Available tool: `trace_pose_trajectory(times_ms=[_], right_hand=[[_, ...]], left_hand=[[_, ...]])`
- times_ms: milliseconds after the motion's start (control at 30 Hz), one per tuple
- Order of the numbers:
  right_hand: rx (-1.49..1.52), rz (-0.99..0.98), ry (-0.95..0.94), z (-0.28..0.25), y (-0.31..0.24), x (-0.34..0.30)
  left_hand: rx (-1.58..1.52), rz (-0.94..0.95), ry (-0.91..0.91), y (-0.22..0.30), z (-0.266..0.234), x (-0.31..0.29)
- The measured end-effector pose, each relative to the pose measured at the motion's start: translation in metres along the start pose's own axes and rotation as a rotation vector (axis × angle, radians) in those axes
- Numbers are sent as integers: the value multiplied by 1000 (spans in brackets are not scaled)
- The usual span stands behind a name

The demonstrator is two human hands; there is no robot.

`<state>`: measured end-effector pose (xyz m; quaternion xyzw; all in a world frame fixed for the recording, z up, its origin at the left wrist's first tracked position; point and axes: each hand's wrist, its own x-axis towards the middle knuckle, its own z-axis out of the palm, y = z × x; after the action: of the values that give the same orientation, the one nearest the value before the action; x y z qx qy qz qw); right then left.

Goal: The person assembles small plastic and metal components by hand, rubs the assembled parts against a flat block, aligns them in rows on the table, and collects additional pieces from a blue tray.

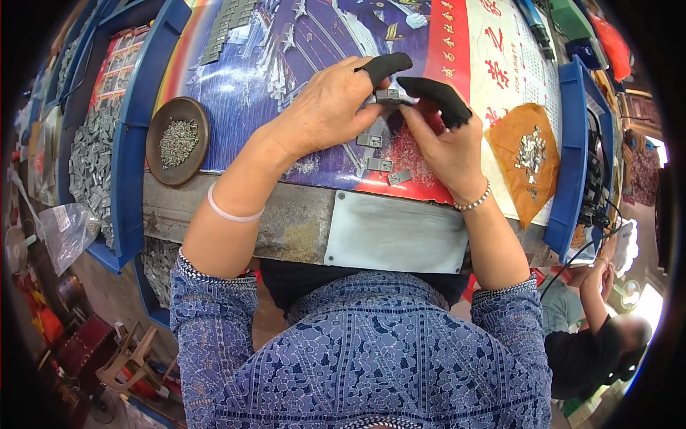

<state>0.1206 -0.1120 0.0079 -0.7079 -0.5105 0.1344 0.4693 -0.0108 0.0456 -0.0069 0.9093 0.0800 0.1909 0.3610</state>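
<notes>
My left hand (330, 107) and my right hand (450, 154) meet over the poster-covered bench. Between their fingertips is a small grey rectangular metal block (387, 95), which both hands pinch. A black finger cover (386, 66) is on my left index finger, and another black cover (444, 99) is on the right one. Whether my right fingertips also hold a tinier part is too small to tell. Just below the hands lie three similar grey blocks: one block (369, 141), a second block (379, 164) and a tilted third block (400, 176).
A round brown dish (154, 153) of small screws sits left. Brown paper (539, 193) with small silvery parts lies right. Blue bins (133, 136) at left hold many grey pieces; another blue bin (567, 164) stands right. Grey blocks (227, 28) line up at the back. A metal plate (396, 232) covers the front edge.
</notes>
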Motion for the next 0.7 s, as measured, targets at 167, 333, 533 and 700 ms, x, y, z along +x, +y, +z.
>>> trace_pose_trajectory(times_ms=[167, 333, 533, 700], right_hand=[[-37, -46, -194, -1, -10, -13], [-96, -179, -253, 4, -12, -13], [-94, -137, -293, 5, -10, -14], [-291, -241, -209, -4, -5, -17]], left_hand=[[15, 7, 20, -4, 1, 2], [28, 5, 33, -4, -2, 1], [39, 14, 38, -5, -2, 1], [31, 35, 62, -4, -1, 3]])
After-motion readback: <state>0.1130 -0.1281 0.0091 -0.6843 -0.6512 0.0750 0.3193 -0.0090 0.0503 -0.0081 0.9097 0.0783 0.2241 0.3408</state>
